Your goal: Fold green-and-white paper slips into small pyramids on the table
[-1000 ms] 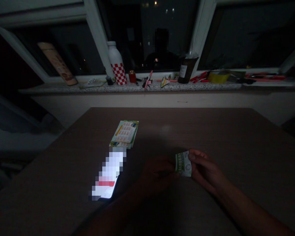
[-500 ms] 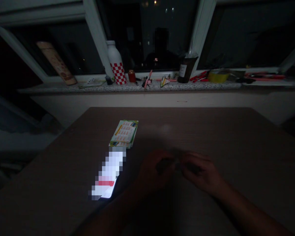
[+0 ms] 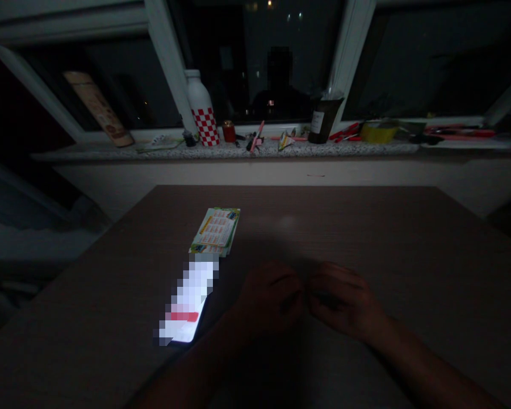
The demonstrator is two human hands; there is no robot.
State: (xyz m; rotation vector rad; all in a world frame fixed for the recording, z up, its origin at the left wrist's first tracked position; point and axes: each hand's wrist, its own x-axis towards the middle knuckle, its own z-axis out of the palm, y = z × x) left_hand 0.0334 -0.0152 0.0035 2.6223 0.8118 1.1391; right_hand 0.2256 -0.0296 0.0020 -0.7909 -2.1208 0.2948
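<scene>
Left hand (image 3: 272, 298), right hand (image 3: 344, 301) closer; slip seemingly hidden.

the left hand (image 3: 270, 298) and the right hand (image 3: 343, 298) are both bare, seen only as dark shapes in the dim light. the left forearm (image 3: 196, 369) and the right forearm (image 3: 430, 363) are bare too, uncovered as far as the lower edge of the view. finer detail of either hand is lost in the shadow.

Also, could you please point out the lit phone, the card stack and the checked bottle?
lit phone (image 3: 187, 301), head view, screen middle
card stack (image 3: 216, 230), head view, top card's face
checked bottle (image 3: 206, 128), head view, checked lower half
</scene>
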